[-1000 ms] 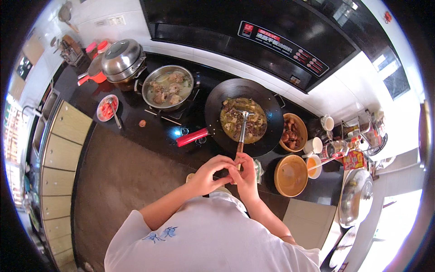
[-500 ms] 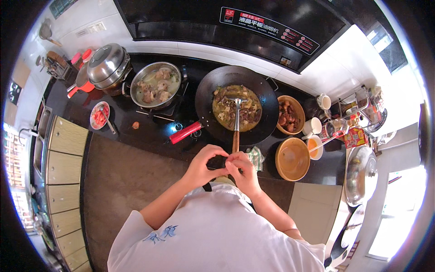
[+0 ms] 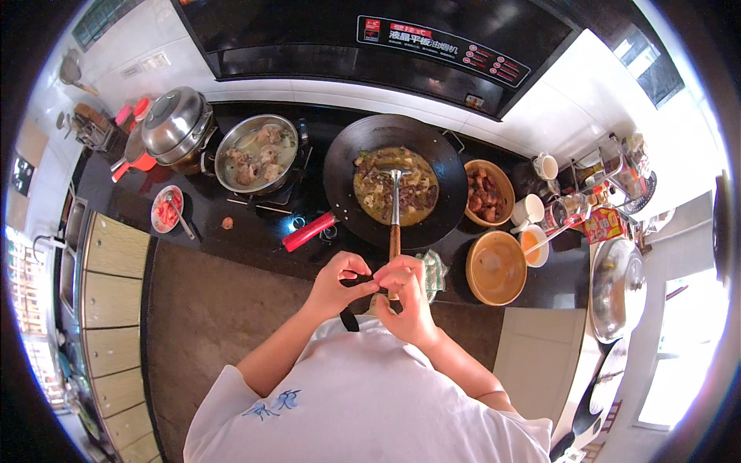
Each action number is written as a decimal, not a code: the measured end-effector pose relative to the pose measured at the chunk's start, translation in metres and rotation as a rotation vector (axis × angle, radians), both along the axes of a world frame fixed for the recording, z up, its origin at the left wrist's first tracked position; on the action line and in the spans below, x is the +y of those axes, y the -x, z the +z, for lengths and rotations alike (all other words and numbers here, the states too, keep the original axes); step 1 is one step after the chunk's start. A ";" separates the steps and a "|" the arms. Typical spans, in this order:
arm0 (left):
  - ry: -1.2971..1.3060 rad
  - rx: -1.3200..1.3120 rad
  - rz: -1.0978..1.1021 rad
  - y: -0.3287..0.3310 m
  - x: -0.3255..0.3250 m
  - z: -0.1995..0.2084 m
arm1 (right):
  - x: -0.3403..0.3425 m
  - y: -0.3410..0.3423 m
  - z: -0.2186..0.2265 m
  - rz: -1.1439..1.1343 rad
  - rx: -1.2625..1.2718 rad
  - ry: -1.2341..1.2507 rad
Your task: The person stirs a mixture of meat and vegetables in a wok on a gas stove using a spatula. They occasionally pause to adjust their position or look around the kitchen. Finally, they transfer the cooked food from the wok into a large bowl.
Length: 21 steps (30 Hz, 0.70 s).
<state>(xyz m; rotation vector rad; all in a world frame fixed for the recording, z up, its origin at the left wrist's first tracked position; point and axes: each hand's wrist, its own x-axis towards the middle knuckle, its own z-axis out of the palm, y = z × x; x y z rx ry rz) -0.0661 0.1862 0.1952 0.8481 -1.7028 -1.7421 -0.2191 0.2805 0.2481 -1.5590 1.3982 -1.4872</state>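
My left hand (image 3: 333,289) is raised in front of my chest, its fingers curled and its thumb stretched toward the other hand. Against that thumb tip bend the closed fingers of my right hand (image 3: 407,302). Whatever lies between the fingertips is too small or hidden to make out. Just beyond the hands is a black wok (image 3: 451,174) with a red handle (image 3: 309,231), holding a brown stew (image 3: 417,189) in broth. A metal spatula (image 3: 396,201) rests in the stew; its wooden handle runs down behind my right hand.
Left of the wok stands a steel pot (image 3: 224,170) with meat in broth. Farther left are a lidded pot (image 3: 174,123) and a bowl of red pieces (image 3: 164,218). To the right are a bowl of browned meat (image 3: 502,185), a wooden bowl (image 3: 496,270) and a checked cloth (image 3: 434,275).
My hands have shifted slightly; the right fingers now bend over the left thumb tip, and the left hand has opened its curve a little. The view has tilted slightly; the cookware stays put.
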 end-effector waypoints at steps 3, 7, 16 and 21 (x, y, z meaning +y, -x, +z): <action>-0.070 0.131 0.024 0.010 0.009 0.011 | 0.001 -0.001 -0.017 -0.034 -0.200 -0.130; 0.108 0.151 -0.142 0.015 0.016 0.040 | -0.001 0.010 -0.044 -0.141 -0.382 -0.315; -0.442 0.257 0.037 0.014 0.007 0.023 | -0.005 0.014 0.002 -0.091 0.300 -0.020; 0.148 0.019 -0.015 0.018 0.011 0.022 | -0.002 0.025 -0.039 -0.101 0.058 -0.205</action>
